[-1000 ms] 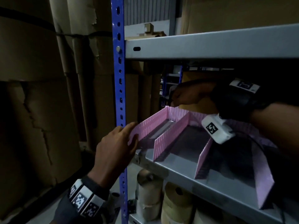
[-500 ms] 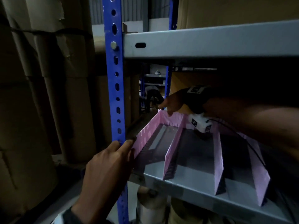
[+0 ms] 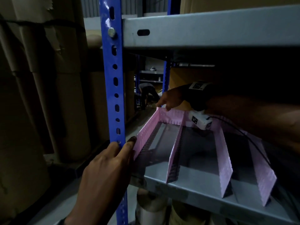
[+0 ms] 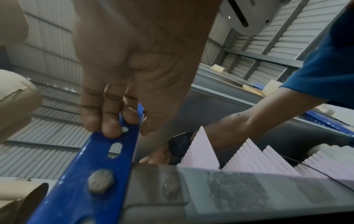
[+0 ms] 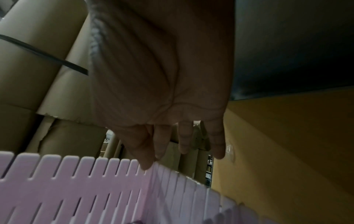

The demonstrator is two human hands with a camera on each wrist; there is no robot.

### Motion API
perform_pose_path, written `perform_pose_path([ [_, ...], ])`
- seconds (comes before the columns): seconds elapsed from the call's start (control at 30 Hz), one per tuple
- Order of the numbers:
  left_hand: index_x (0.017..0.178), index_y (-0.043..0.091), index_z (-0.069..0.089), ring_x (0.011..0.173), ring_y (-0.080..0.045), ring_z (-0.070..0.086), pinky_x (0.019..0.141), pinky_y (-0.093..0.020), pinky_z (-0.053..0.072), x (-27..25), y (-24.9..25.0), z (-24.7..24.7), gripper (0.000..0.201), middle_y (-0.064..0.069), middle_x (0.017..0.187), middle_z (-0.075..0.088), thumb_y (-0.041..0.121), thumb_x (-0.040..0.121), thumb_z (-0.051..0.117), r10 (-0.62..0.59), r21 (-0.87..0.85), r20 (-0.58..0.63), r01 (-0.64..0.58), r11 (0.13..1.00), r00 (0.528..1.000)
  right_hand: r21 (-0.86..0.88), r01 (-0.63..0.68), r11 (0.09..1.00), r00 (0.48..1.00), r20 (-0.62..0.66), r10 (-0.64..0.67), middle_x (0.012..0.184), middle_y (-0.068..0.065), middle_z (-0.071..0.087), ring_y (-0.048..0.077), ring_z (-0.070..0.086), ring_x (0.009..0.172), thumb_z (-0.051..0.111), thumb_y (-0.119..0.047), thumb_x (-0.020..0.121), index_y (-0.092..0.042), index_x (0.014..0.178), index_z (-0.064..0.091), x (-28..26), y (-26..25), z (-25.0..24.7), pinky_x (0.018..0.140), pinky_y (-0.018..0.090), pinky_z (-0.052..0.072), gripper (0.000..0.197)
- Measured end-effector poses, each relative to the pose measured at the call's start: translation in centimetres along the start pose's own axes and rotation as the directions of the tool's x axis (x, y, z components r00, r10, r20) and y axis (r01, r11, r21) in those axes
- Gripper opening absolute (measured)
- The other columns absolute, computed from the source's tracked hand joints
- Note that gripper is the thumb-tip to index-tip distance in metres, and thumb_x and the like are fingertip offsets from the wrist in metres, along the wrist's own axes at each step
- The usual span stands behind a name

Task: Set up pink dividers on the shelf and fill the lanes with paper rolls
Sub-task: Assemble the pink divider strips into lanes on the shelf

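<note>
Pink slotted dividers stand on the grey metal shelf (image 3: 194, 184). A back strip (image 3: 172, 117) joins the leftmost divider (image 3: 146, 132) at the far corner. Three more dividers (image 3: 225, 159) run front to back and form lanes that hold nothing. My left hand (image 3: 123, 143) lies against the blue upright (image 3: 113, 78), its thumb on the leftmost divider's front end; the left wrist view shows its fingers (image 4: 109, 124) on the post. My right hand (image 3: 162, 106) reaches deep in, straight fingertips (image 5: 147, 165) touching the top edge at the back corner. Paper rolls (image 3: 151, 205) sit on the level below.
The upper shelf (image 3: 211, 30) hangs low over my right arm. Tall cardboard-wrapped rolls (image 3: 40, 78) stand left of the rack. A wrist camera's black cable (image 3: 253, 143) trails across the right lanes. A person (image 3: 146, 93) bends down far behind the rack.
The leftmost divider has swung from an angle to lie along the shelf's left side by the post. My right hand has gone deeper, to the back corner. My head has come closer.
</note>
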State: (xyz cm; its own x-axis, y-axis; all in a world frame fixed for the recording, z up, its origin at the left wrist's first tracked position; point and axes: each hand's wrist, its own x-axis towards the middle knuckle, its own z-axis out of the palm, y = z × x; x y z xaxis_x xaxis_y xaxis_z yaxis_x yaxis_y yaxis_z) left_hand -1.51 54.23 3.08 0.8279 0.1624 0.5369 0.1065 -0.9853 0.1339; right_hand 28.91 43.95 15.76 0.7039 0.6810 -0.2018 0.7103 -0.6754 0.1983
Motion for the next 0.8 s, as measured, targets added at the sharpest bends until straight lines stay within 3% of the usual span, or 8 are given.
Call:
perform_pose_path([
  [0.13, 0.123, 0.013, 0.069, 0.052, -0.027, 0.060, 0.039, -0.038, 0.052, 0.0, -0.2, 0.5, 0.051, -0.007, 0.080, 0.059, 0.016, 0.074, 0.085, 0.021, 0.003, -0.047, -0.021, 1.000, 0.999, 0.009, 0.014, 1.000, 1.000, -0.015, -0.014, 0.143, 0.007, 0.051, 0.023, 0.048, 0.129, 0.057, -0.006, 0.091, -0.011, 0.141, 0.047, 0.4, 0.3, 0.6, 0.106, 0.030, 0.039, 0.051],
  [0.2, 0.126, 0.013, 0.068, 0.052, -0.026, 0.058, 0.039, -0.038, 0.051, -0.1, -0.1, 0.5, 0.049, -0.008, 0.080, 0.058, 0.019, 0.079, 0.081, 0.021, -0.015, -0.075, -0.022, 1.000, 0.997, 0.033, 0.015, 0.999, 1.000, -0.015, -0.014, 0.141, 0.007, 0.053, 0.026, 0.051, 0.128, 0.057, -0.005, 0.091, -0.013, 0.141, 0.047, 0.3, 0.3, 0.6, 0.108, 0.034, 0.041, 0.052],
  [0.3, 0.127, 0.012, 0.067, 0.054, -0.025, 0.056, 0.041, -0.038, 0.050, -0.4, 0.0, 0.6, 0.037, -0.007, 0.081, 0.057, 0.032, 0.096, 0.059, 0.039, -0.019, -0.157, -0.043, 0.999, 0.987, 0.053, 0.011, 0.999, 1.000, 0.004, -0.011, 0.140, 0.011, 0.053, 0.034, 0.051, 0.127, 0.057, -0.007, 0.091, -0.014, 0.142, 0.045, -0.2, 0.2, 0.4, 0.108, 0.047, 0.042, 0.053],
  [0.43, 0.128, 0.011, 0.066, 0.057, -0.027, 0.057, 0.044, -0.040, 0.052, -0.8, 0.3, 0.6, 0.055, -0.009, 0.084, 0.058, 0.038, 0.093, 0.033, 0.014, -0.028, -0.174, -0.019, 0.999, 0.985, 0.055, 0.006, 0.998, 0.999, -0.035, -0.004, 0.141, 0.013, 0.051, 0.028, 0.051, 0.126, 0.054, -0.010, 0.095, -0.008, 0.144, 0.042, -1.8, 0.6, -0.5, 0.105, 0.033, 0.042, 0.051],
  [0.53, 0.132, 0.013, 0.063, 0.061, -0.028, 0.059, 0.049, -0.040, 0.054, -1.1, 0.5, 0.3, 0.056, -0.009, 0.087, 0.058, 0.042, 0.095, 0.034, 0.003, -0.045, -0.181, -0.012, 0.999, 0.984, 0.107, -0.017, 0.994, 0.998, -0.052, 0.022, 0.143, 0.010, 0.050, 0.027, 0.049, 0.129, 0.054, -0.012, 0.095, -0.013, 0.140, 0.048, -3.4, 1.6, -1.5, 0.109, 0.041, 0.041, 0.045],
  [0.6, 0.136, 0.014, 0.061, 0.062, -0.028, 0.059, 0.051, -0.042, 0.055, -1.3, 0.9, 0.0, 0.047, -0.009, 0.086, 0.058, 0.041, 0.100, 0.048, -0.015, -0.077, -0.174, 0.001, 0.997, 0.985, 0.166, -0.076, 0.983, 0.996, -0.036, 0.083, 0.143, 0.008, 0.050, 0.027, 0.050, 0.128, 0.054, -0.011, 0.095, -0.016, 0.140, 0.048, -4.5, 2.5, -1.9, 0.108, 0.044, 0.043, 0.046],
  [0.7, 0.140, 0.015, 0.058, 0.056, -0.028, 0.054, 0.046, -0.040, 0.053, -1.6, 1.6, 0.1, 0.051, -0.009, 0.080, 0.055, 0.026, 0.091, 0.069, -0.047, -0.116, -0.189, 0.025, 0.993, 0.981, 0.200, -0.161, 0.967, 0.986, -0.009, 0.166, 0.144, 0.003, 0.049, 0.024, 0.047, 0.131, 0.059, -0.012, 0.092, -0.021, 0.140, 0.048, -5.9, 4.1, -1.5, 0.109, 0.044, 0.041, 0.050],
  [0.8, 0.137, 0.011, 0.060, 0.054, -0.029, 0.054, 0.046, -0.039, 0.053, -2.6, 2.8, 0.3, 0.045, -0.010, 0.077, 0.055, 0.034, 0.098, 0.057, -0.040, -0.137, -0.328, -0.006, 0.991, 0.944, 0.260, -0.208, 0.943, 0.976, -0.013, 0.219, 0.146, 0.002, 0.046, 0.023, 0.039, 0.136, 0.064, -0.013, 0.088, -0.020, 0.136, 0.054, -6.8, 6.0, -0.3, 0.113, 0.045, 0.036, 0.049],
])
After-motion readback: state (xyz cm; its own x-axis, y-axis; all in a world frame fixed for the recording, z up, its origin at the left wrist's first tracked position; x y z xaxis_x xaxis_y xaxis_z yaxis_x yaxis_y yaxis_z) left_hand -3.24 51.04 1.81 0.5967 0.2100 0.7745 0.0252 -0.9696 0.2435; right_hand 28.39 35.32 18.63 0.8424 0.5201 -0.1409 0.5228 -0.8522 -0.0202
